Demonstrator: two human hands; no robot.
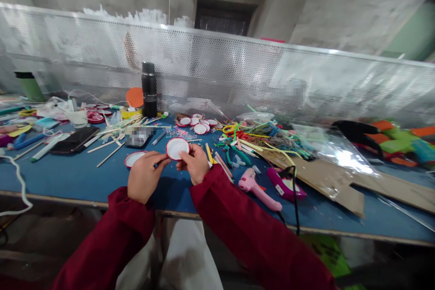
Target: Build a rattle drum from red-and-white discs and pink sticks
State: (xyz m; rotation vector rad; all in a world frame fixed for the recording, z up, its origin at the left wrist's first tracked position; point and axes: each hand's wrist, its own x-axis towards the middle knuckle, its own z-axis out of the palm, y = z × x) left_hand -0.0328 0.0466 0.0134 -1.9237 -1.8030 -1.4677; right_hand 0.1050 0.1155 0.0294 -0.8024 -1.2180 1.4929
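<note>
A round white disc with a red rim is held up over the table's front. My right hand pinches it at its lower right edge, thumb on the white face. At the disc's lower left, the closed fingers of my left hand meet the red rim. A small dark blue pen-like thing sticks out between those fingers; most of it is hidden. Beneath and behind the left hand, another white disc with a red rim lies on the blue tabletop.
To the right lie a pink glue gun, a purple packet, green-handled pliers and cardboard. Further back are more discs, a black bottle and tangled coloured cords. A phone and sticks lie left.
</note>
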